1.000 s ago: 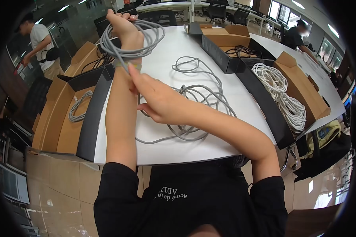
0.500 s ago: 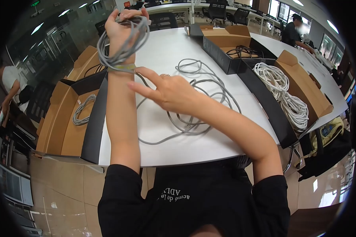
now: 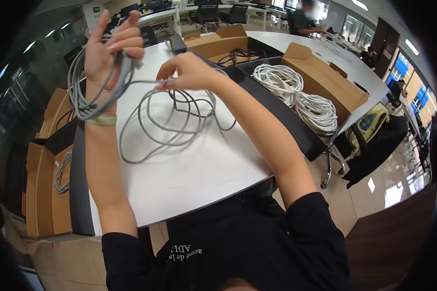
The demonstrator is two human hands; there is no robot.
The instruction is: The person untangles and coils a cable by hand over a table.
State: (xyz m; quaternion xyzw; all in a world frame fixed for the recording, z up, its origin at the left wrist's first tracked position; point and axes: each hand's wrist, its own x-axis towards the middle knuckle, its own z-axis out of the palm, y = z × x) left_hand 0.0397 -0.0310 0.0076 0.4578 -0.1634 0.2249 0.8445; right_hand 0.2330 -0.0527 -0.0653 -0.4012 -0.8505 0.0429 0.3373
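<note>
Loops of grey cable point(image 3: 77, 92) hang around my left hand point(image 3: 112, 53), which is raised at the upper left with its fingers curled over part of the coil. A strand runs from the coil to my right hand point(image 3: 182, 72), whose thumb and fingertips pinch it above the table. Below and beside my right hand, looser grey cable point(image 3: 153, 140) spreads in wide loops over the white table point(image 3: 189, 189). A yellowish band point(image 3: 102, 120) circles my left wrist.
An open box at the left holds a small grey coil point(image 3: 63, 172). To the right, another box point(image 3: 320, 87) holds white cable bundles point(image 3: 281, 82). Black cables point(image 3: 240, 57) lie in a box further back. A person point(image 3: 303, 19) stands beyond the table; a bag point(image 3: 374, 126) is at the right.
The view has turned to the right. My right hand has moved away from my left wrist, drawing a strand out sideways. The loose cable has shifted, and the person at the left is out of view.
</note>
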